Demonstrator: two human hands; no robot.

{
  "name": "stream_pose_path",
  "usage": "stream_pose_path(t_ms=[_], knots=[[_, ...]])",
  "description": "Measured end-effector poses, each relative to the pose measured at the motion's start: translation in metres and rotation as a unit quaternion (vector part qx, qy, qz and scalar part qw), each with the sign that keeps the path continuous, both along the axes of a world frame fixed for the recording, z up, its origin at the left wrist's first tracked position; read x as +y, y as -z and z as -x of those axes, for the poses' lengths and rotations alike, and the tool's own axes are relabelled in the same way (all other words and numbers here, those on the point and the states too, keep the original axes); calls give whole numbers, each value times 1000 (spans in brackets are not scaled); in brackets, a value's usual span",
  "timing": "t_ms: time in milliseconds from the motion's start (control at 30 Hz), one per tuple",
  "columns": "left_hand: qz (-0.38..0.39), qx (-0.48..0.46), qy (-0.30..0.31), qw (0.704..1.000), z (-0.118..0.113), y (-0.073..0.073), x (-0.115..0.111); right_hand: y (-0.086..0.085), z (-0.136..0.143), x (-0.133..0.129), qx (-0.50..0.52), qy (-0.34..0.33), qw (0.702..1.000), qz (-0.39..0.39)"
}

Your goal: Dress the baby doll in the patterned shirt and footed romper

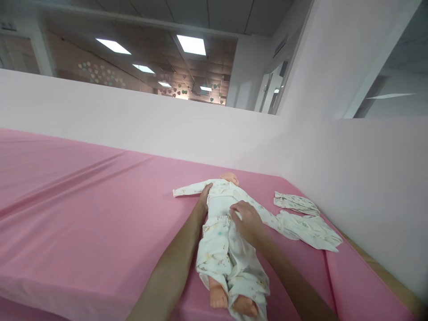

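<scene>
Two bare forearms, no sleeves showing, left hand [203, 196], right hand [246, 220], no rings

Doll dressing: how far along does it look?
Looks done: the doll lies on its back on the pink sheet in a printed top and trousers, bare feet showing. In hand: the left hand rests at the doll's shoulder; the right hand pinches fabric at the waist. Probably left: closing the middle, where the top looks open. Spare clothes lie unused to the right.
</scene>
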State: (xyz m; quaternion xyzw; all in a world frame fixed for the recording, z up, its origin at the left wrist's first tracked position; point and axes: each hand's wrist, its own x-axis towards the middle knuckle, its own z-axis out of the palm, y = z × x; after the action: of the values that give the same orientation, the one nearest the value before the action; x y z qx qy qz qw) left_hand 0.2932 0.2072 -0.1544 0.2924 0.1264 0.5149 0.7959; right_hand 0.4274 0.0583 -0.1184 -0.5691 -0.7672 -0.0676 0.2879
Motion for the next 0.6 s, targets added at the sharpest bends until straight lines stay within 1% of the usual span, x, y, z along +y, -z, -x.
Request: stream_pose_path(t_ms=[67, 133, 167, 233, 300, 333, 433, 500, 533, 600], knots=[[24, 2, -12, 1000, 2, -5, -5, -12, 33, -4, -133, -29, 991, 10], [29, 1, -44, 999, 7, -8, -14, -19, 59, -8, -241, -35, 970, 17], [25, 1, -66, 998, 10, -8, -18, -22, 69, -10, -277, -34, 960, 19], [10, 0, -100, 995, 15, -5, -26, -23, 80, -15, -318, -34, 947, 22], [-5, 2, -117, 993, 19, -1, -29, -22, 84, -20, -339, -41, 939, 27], [-7, 5, -116, 993, 19, 0, -28, -21, 84, -21, -346, -46, 937, 28], [2, 18, -83, 996, 16, 2, -19, -19, 81, -18, -346, -72, 934, 41], [8, 23, -65, 998, 11, 2, -11, -21, 77, -6, -320, -91, 941, 59], [6, 23, -62, 998, 9, 1, -8, -23, 74, 3, -297, -90, 948, 67], [-2, 20, -63, 998, 6, 1, -1, -29, 67, 27, -240, -55, 967, 70]])
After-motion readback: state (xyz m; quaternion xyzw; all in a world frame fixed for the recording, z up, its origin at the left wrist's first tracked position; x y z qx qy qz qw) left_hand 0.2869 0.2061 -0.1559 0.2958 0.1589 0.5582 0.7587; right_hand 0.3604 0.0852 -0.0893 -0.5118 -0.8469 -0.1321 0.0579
